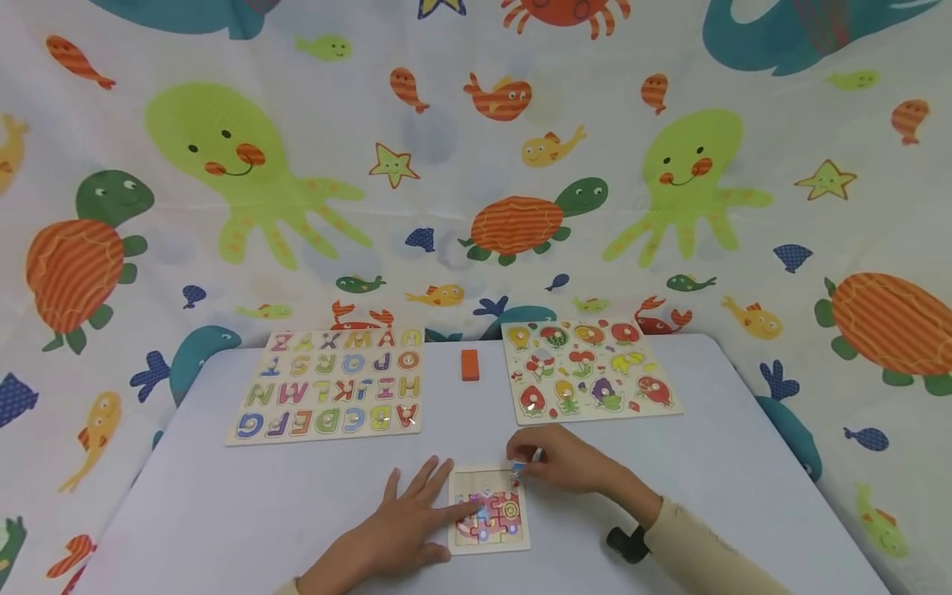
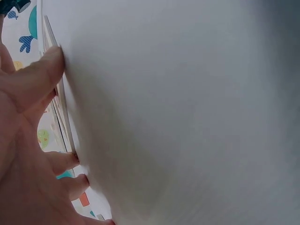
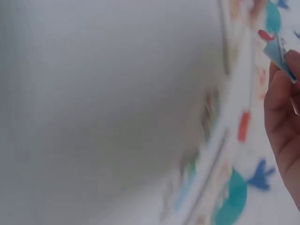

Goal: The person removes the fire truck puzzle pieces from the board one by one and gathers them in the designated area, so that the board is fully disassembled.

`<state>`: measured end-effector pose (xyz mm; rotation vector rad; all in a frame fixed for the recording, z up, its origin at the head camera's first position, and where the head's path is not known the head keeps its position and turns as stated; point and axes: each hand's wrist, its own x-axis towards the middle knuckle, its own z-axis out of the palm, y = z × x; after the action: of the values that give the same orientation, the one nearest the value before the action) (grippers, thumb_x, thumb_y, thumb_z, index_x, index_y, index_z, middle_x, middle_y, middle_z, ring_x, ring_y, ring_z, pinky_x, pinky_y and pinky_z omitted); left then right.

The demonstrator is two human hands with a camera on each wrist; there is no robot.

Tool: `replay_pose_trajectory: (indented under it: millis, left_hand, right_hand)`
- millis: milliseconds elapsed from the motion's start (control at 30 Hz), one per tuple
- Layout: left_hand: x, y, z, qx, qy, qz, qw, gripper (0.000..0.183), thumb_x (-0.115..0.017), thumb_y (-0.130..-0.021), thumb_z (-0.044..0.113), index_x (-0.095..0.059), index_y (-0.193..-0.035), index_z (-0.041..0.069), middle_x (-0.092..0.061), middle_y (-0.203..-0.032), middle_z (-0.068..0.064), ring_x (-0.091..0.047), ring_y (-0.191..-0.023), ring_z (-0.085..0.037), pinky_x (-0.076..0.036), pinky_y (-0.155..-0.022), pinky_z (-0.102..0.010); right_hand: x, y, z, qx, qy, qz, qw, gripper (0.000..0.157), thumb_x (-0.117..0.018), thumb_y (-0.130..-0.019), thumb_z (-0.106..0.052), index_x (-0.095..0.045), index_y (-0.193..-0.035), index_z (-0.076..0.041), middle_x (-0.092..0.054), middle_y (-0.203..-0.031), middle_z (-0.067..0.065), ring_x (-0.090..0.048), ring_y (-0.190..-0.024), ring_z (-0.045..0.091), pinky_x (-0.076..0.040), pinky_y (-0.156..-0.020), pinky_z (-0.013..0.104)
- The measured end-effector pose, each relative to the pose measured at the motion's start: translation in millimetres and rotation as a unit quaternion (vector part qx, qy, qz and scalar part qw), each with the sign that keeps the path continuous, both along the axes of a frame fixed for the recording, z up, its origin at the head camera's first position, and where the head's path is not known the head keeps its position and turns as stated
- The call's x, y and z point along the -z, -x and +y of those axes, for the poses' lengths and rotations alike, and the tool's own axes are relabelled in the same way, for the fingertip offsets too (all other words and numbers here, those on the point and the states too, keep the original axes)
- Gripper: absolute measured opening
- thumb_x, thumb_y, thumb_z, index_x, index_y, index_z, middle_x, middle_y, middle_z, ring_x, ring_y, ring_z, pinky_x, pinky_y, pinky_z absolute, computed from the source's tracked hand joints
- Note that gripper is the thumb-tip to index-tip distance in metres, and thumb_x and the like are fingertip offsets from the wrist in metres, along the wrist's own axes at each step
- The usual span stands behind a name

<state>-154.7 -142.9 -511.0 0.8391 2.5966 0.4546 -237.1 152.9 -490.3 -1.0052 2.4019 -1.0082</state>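
A small square wooden jigsaw puzzle (image 1: 468, 481) lies on the white table in the head view. Several pink, blue and yellow pieces sit in its frame, while bare wood shows along the top and left side. My left hand (image 1: 405, 525) lies at its left with fingers spread, one fingertip resting on the fitted pieces. Above the puzzle's upper right corner, my right hand (image 1: 561, 463) pinches a jigsaw piece (image 1: 517, 469) with blue and red on it. That piece appears tilted between finger and thumb in the right wrist view, which is partly blurred.
Behind the puzzle, an alphabet board (image 1: 327, 384) stands left and a fruit board (image 1: 591, 372) right, with an orange block (image 1: 470, 364) between them. A black object (image 1: 628, 545) is by the right wrist. A sea-animal cloth (image 1: 439, 190) hangs behind the table (image 1: 201, 496).
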Motion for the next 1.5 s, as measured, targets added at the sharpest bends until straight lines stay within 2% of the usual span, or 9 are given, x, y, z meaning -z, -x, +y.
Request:
replay_pose_trajectory:
  millis: [133,233,333,467,567,733,967,1333,1500]
  left_hand:
    - [0.0,-0.7,0,-0.002,-0.007,-0.003,1.0000,0.067,-0.078,-0.088,0.041,-0.051,-0.148,0.047,-0.022,-0.168,-0.014,-0.013,-0.154,-0.041,-0.012,-0.110,-0.080]
    - [-0.8,-1.4,0,-0.004,-0.010,-0.004,0.9999,0.067,-0.078,-0.087,0.040,-0.051,-0.148,0.047,-0.022,-0.168,-0.015,-0.013,-0.154,-0.042,-0.012,-0.110,-0.080]
    - [-1.7,-1.8,0,-0.005,-0.011,-0.004,0.9999,0.067,-0.078,-0.087,0.040,-0.051,-0.148,0.047,-0.022,-0.167,-0.016,-0.013,-0.154,-0.042,-0.011,-0.109,-0.080]
    - [-2.5,-0.9,0,0.000,-0.013,0.001,0.9999,0.066,-0.078,-0.087,0.040,-0.051,-0.148,0.047,-0.022,-0.167,-0.016,-0.013,-0.154,-0.042,-0.012,-0.109,-0.081]
    - [-2.1,-0.2,-1,0.002,-0.015,0.003,0.9999,0.066,-0.078,-0.087,0.040,-0.051,-0.148,0.046,-0.023,-0.167,-0.016,-0.013,-0.154,-0.042,-0.013,-0.109,-0.081]
    - [1.2,1.3,1,0.002,-0.014,0.001,0.9999,0.067,-0.078,-0.088,0.041,-0.050,-0.148,0.047,-0.022,-0.168,-0.014,-0.013,-0.154,-0.041,-0.013,-0.109,-0.080]
    - [1.0,1.3,1,-0.002,-0.009,-0.003,1.0000,0.067,-0.078,-0.087,0.041,-0.051,-0.148,0.048,-0.022,-0.168,-0.013,-0.012,-0.154,-0.040,-0.012,-0.110,-0.080]
    - [1.0,0.2,0,-0.008,-0.011,-0.008,0.9999,0.067,-0.079,-0.087,0.040,-0.051,-0.147,0.048,-0.022,-0.168,-0.013,-0.012,-0.155,-0.040,-0.011,-0.110,-0.080]
    - [1.1,0.2,-1,-0.008,-0.014,-0.006,0.9999,0.067,-0.079,-0.087,0.039,-0.051,-0.147,0.048,-0.023,-0.168,-0.013,-0.012,-0.154,-0.040,-0.011,-0.110,-0.080]
  right_hand:
    - [-13.3,12.9,39,0.052,-0.014,0.006,0.999,0.008,-0.074,-0.094,-0.011,-0.068,-0.098,-0.015,-0.063,-0.090,-0.009,-0.058,-0.085,0.010,-0.052,-0.075,0.026]
    - [-19.8,23.8,72,0.081,-0.041,-0.008,0.996,0.008,-0.075,-0.093,-0.009,-0.068,-0.094,-0.013,-0.060,-0.084,-0.007,-0.057,-0.082,0.013,-0.050,-0.072,0.026]
    - [-19.1,29.9,96,0.082,-0.071,-0.037,0.993,0.007,-0.074,-0.093,-0.008,-0.067,-0.091,-0.011,-0.059,-0.081,-0.006,-0.056,-0.080,0.013,-0.048,-0.071,0.025]
    - [-11.4,28.3,111,0.064,-0.091,-0.061,0.992,0.009,-0.073,-0.094,-0.009,-0.067,-0.087,-0.012,-0.058,-0.079,-0.006,-0.055,-0.078,0.012,-0.045,-0.069,0.025]
    - [-3.8,26.1,110,0.065,-0.096,-0.055,0.992,0.011,-0.073,-0.093,-0.008,-0.065,-0.087,-0.012,-0.055,-0.078,-0.006,-0.053,-0.077,0.012,-0.043,-0.068,0.026]
    - [3.9,22.0,103,0.095,-0.129,-0.027,0.987,0.013,-0.073,-0.092,-0.006,-0.064,-0.088,-0.014,-0.054,-0.079,-0.007,-0.052,-0.080,0.012,-0.043,-0.068,0.026]
    - [3.5,16.3,94,0.103,-0.156,0.000,0.982,0.015,-0.075,-0.090,-0.006,-0.064,-0.089,-0.016,-0.054,-0.079,-0.008,-0.050,-0.078,0.012,-0.045,-0.068,0.026]
    - [5.2,17.3,92,0.099,-0.166,0.007,0.981,0.016,-0.074,-0.091,-0.006,-0.062,-0.091,-0.016,-0.053,-0.080,-0.008,-0.050,-0.077,0.011,-0.045,-0.068,0.026]
    - [5.6,15.0,89,0.117,-0.169,0.014,0.978,0.019,-0.075,-0.090,-0.005,-0.060,-0.092,-0.016,-0.053,-0.078,-0.007,-0.050,-0.075,0.011,-0.045,-0.066,0.026]
